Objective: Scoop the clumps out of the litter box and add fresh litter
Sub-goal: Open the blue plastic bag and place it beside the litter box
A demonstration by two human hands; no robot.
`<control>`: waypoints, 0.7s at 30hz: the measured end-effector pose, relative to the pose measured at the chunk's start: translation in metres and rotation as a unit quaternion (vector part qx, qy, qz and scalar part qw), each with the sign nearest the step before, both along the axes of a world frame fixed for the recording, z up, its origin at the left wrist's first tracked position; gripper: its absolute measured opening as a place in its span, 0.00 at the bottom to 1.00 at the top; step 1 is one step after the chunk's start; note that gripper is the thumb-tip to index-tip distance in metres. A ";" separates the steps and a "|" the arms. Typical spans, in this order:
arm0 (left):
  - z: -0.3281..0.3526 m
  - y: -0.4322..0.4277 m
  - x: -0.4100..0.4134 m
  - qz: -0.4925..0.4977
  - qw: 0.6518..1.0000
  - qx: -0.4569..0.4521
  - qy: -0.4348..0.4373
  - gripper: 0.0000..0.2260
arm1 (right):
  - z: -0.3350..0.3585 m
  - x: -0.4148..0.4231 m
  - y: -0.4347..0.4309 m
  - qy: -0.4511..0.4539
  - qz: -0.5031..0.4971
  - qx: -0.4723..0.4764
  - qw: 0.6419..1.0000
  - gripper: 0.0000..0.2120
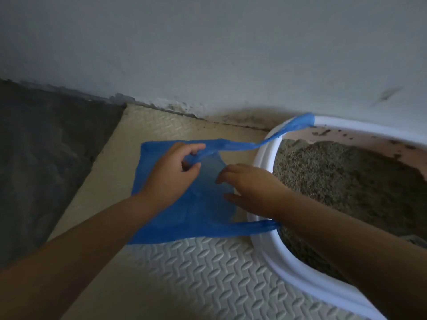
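Note:
A blue plastic bag (205, 218) lies flat on the cream floor mat, left of the litter box. Both of its handles stretch right over the white rim (265, 158) of the litter box, which holds grey-brown litter (342, 181). My left hand (171, 174) pinches the bag's upper edge near the far handle. My right hand (251, 188) rests on the bag's mouth beside the rim, fingers spread and touching the plastic. No scoop is in view.
The textured cream mat (208, 273) covers the floor in front of me. A dark floor patch (46, 158) lies to the left. A grey wall (208, 54) runs right behind the box, with scattered litter crumbs along its base.

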State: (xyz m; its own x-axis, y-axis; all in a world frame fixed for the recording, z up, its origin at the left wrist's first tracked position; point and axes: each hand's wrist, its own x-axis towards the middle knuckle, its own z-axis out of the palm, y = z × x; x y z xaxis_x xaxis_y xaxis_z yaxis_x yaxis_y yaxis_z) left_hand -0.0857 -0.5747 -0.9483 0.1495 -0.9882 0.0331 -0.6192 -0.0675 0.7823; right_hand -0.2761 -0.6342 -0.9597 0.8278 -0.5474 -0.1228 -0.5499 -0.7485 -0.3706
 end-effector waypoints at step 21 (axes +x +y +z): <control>0.039 0.005 0.006 -0.057 0.991 -0.058 -0.106 0.12 | -0.073 0.037 0.018 0.254 0.063 -0.017 0.965 0.35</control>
